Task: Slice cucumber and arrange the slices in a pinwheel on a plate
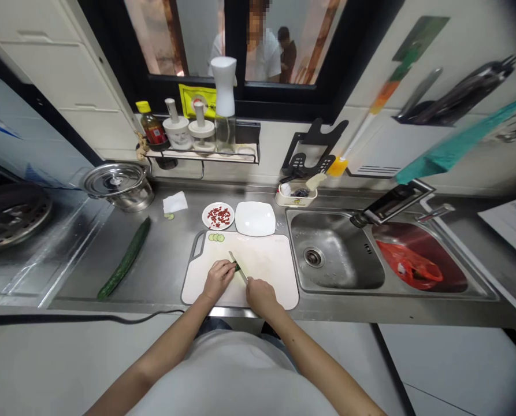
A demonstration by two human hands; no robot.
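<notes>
On the white cutting board [266,277] my left hand [219,279] is closed on a small dark green piece of cucumber [236,266]. My right hand [262,296] grips the handle of a knife [239,267], whose blade lies against the right side of that piece. A few pale green cucumber slices [216,237] overlap near the board's top left corner. Behind the board are a plate of chopped red pieces [218,215] and a bare white plate [255,218]. A long whole cucumber [126,257] rests on the steel counter to the left.
A double sink [340,254] adjoins the board's right side, with a red bag [409,266] in its far basin. A lidded steel pot [123,188] stands back left, near a white tissue [175,202]. Bottles line a wall shelf [203,155].
</notes>
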